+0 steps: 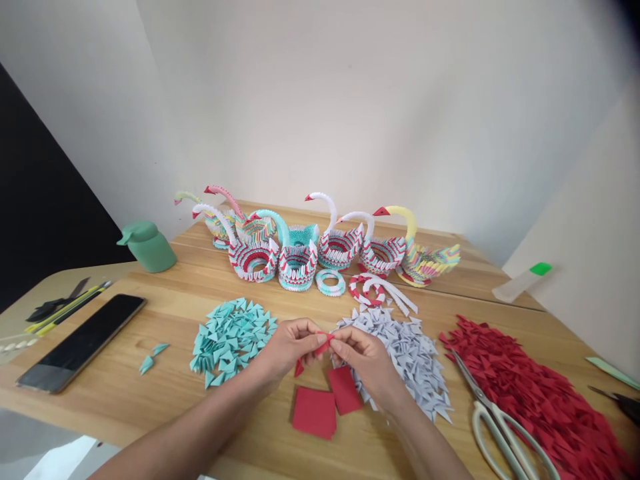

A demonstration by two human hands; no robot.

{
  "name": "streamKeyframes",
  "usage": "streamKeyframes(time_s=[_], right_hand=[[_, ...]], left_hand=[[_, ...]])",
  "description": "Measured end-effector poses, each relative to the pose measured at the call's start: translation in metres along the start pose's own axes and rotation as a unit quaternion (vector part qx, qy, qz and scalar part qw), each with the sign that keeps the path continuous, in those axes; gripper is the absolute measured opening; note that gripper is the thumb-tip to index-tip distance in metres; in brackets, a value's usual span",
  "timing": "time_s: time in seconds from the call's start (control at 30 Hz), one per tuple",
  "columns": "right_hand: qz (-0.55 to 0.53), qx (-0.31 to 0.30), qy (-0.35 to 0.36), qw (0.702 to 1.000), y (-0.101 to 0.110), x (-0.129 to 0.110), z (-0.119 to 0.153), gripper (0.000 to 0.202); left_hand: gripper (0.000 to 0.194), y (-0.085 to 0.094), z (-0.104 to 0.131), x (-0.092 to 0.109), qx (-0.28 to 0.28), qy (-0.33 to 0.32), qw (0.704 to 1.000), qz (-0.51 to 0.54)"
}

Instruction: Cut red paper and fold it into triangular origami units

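Head view, left hand (294, 343) and right hand (364, 357) pinched closed on one red paper piece (324, 343) between them, one lidded green jar (151, 252) beyond left hand, contents hidden, two red rectangles (314, 413) below hands, seven swan necks (331, 205) beyond.

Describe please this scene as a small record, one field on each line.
Surface: wooden table
Left hand: pinches a red paper piece
Right hand: pinches the same piece
Near the hands: red paper squares
Piles, left to right: teal folded pieces, pale folded pieces, red folded pieces
By the red pile: scissors
Back: paper swans
Far left: phone, green container
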State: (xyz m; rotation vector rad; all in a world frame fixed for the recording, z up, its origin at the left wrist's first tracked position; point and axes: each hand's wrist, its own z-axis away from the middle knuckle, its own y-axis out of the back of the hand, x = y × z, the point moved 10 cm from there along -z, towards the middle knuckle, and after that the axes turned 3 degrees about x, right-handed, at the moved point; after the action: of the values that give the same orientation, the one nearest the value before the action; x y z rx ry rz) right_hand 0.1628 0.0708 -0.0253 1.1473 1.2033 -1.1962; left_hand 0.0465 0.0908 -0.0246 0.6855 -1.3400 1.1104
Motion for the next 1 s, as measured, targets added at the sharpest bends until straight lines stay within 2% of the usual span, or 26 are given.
streamKeyframes(time_s=[0.17,0.37,0.47,0.57,0.63,0.87,1.0], right_hand=[[0.068,0.008,0.014,0.998,0.000,-0.005,0.001,0.028],[0.139,0.034,0.084,0.986,0.008,-0.019,0.005,0.022],[0.226,0.052,0.188,0.954,0.010,-0.042,0.011,0.013],[0.293,0.014,0.314,0.903,-0.004,-0.064,0.022,0.015],[0.312,-0.013,0.368,0.876,-0.013,-0.070,0.028,0.018],[0.354,-0.040,0.426,0.832,-0.021,-0.075,0.036,0.022],[0.362,-0.038,0.419,0.832,-0.022,-0.075,0.034,0.023]], left_hand=[[0.044,0.002,-0.001,-0.001,0.013,-0.001,1.000,-0.024],[0.041,0.004,0.000,0.001,0.006,0.011,1.000,-0.005],[0.038,0.002,0.001,-0.004,-0.012,0.038,0.999,0.025],[0.038,-0.002,0.002,-0.008,-0.031,0.057,0.997,0.045],[0.039,-0.005,0.002,-0.010,-0.041,0.064,0.996,0.055],[0.040,-0.009,0.005,-0.014,-0.061,0.084,0.994,0.042],[0.042,-0.009,0.002,-0.015,-0.072,0.065,0.995,0.011]])
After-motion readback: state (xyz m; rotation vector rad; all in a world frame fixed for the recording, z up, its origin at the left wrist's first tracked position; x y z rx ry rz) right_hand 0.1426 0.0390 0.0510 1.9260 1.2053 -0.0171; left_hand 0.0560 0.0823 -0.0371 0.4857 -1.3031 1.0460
